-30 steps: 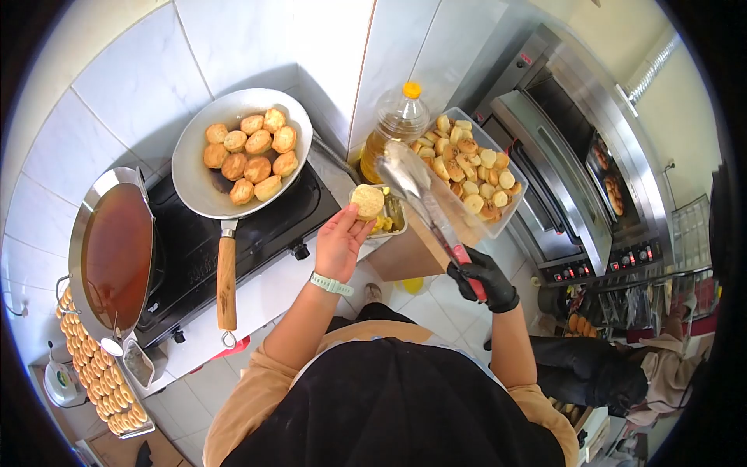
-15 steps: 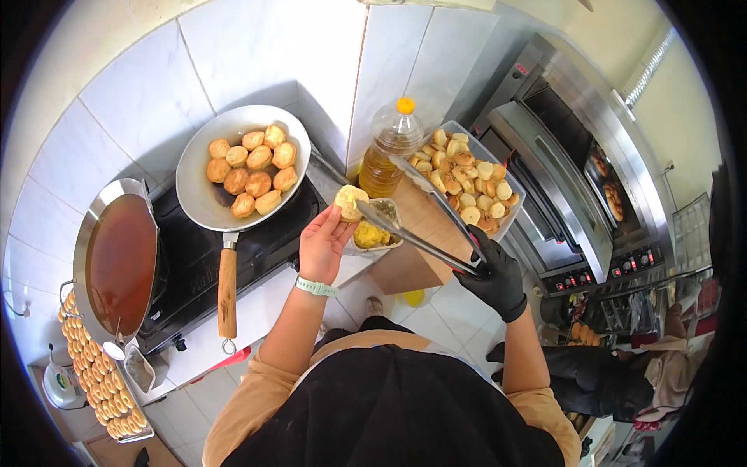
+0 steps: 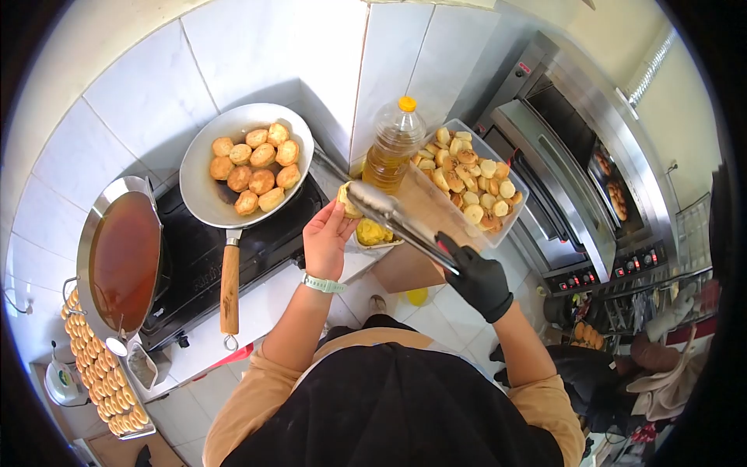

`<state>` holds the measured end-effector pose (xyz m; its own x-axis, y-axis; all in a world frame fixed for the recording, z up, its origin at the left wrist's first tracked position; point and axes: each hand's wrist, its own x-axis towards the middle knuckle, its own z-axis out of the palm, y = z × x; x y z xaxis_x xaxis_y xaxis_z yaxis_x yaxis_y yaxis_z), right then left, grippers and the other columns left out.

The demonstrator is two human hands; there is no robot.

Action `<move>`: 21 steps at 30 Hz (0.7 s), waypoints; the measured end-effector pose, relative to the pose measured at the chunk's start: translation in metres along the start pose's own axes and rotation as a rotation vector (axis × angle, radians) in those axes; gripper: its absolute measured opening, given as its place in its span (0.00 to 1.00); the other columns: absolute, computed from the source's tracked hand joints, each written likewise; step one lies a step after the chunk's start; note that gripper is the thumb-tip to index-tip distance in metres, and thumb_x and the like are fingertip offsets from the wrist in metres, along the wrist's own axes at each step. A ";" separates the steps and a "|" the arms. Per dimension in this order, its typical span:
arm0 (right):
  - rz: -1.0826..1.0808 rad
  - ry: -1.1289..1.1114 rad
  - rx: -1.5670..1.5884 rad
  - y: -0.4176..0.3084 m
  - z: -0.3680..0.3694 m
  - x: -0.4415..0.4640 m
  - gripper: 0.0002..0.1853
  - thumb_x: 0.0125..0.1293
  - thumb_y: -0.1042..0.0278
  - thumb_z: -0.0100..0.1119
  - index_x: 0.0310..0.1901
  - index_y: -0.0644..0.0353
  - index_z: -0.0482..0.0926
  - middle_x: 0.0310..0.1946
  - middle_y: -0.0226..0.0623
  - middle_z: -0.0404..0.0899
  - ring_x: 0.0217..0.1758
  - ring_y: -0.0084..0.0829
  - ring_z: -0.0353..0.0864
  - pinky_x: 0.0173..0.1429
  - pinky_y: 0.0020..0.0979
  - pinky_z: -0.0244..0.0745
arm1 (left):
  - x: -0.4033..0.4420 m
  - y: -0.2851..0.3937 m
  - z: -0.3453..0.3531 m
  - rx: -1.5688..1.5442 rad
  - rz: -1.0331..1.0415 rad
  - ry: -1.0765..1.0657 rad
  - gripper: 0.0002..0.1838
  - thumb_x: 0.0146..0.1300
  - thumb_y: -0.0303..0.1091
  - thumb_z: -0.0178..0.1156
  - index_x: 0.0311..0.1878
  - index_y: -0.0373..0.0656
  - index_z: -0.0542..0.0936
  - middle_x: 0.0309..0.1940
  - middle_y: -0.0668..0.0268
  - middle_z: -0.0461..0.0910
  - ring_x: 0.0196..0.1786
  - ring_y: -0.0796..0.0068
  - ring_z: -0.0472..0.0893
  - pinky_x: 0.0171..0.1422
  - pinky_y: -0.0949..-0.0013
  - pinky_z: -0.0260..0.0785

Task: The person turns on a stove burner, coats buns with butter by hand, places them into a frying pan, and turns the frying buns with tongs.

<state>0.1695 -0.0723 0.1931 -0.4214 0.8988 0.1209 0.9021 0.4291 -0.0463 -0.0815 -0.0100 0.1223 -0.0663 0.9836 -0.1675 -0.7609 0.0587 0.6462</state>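
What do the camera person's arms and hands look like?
The right hand wears a black glove reaching the wrist. The left hand is bare, with a pale green wristband below it. Tan sleeves stop near both elbows.

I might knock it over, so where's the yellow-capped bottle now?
In the head view, the yellow-capped bottle stands just right of upper centre by the tiled wall, beyond the tongs, between the wooden-handled pan and the clear tub.

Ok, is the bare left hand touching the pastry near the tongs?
Touching. The head view shows the left hand holding the pastry, its fingertips against the lower edge with no gap.
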 end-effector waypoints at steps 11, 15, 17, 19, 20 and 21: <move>0.202 -0.255 0.197 0.005 0.020 0.012 0.28 0.51 0.60 0.58 0.54 0.57 0.63 0.29 0.46 0.77 0.29 0.46 0.78 0.32 0.41 0.73 | -0.013 -0.051 -0.055 -0.167 -0.028 0.295 0.18 0.65 0.31 0.51 0.54 0.32 0.68 0.52 0.57 0.72 0.55 0.66 0.74 0.62 0.65 0.66; 0.166 -0.249 0.307 0.007 0.027 0.012 0.28 0.54 0.59 0.55 0.56 0.58 0.60 0.27 0.48 0.77 0.27 0.45 0.78 0.32 0.41 0.73 | -0.021 -0.052 -0.057 -0.225 -0.073 0.290 0.16 0.66 0.30 0.49 0.54 0.33 0.68 0.52 0.57 0.73 0.55 0.66 0.73 0.63 0.63 0.64; 0.230 -0.314 0.453 0.006 0.025 0.010 0.29 0.55 0.57 0.55 0.56 0.59 0.60 0.25 0.48 0.77 0.23 0.43 0.78 0.30 0.39 0.73 | -0.024 -0.047 -0.054 -0.300 -0.111 0.187 0.15 0.66 0.29 0.47 0.54 0.33 0.68 0.52 0.58 0.73 0.55 0.66 0.73 0.64 0.62 0.62; 0.386 -0.457 0.660 -0.002 0.016 0.014 0.29 0.56 0.55 0.55 0.56 0.60 0.59 0.23 0.48 0.76 0.18 0.39 0.76 0.27 0.37 0.73 | -0.027 -0.045 -0.045 -0.356 -0.137 0.054 0.15 0.66 0.30 0.47 0.54 0.34 0.68 0.52 0.59 0.73 0.57 0.67 0.72 0.67 0.59 0.59; 0.415 -0.454 0.707 -0.007 0.019 0.014 0.30 0.57 0.54 0.56 0.56 0.60 0.59 0.22 0.47 0.76 0.16 0.38 0.76 0.26 0.36 0.73 | -0.028 -0.045 -0.040 -0.386 -0.147 -0.013 0.15 0.66 0.30 0.47 0.54 0.35 0.68 0.53 0.60 0.73 0.58 0.68 0.71 0.68 0.58 0.57; 0.441 -0.452 0.753 -0.012 0.023 0.011 0.30 0.57 0.54 0.56 0.56 0.60 0.58 0.21 0.47 0.75 0.15 0.36 0.75 0.24 0.35 0.72 | -0.029 -0.043 -0.030 -0.369 -0.151 -0.080 0.15 0.66 0.30 0.47 0.54 0.35 0.69 0.53 0.60 0.73 0.58 0.68 0.71 0.67 0.59 0.58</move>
<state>0.1522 -0.0651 0.1717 -0.1989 0.8746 -0.4421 0.7580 -0.1487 -0.6351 -0.0666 -0.0467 0.0771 0.1032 0.9797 -0.1717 -0.9399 0.1525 0.3054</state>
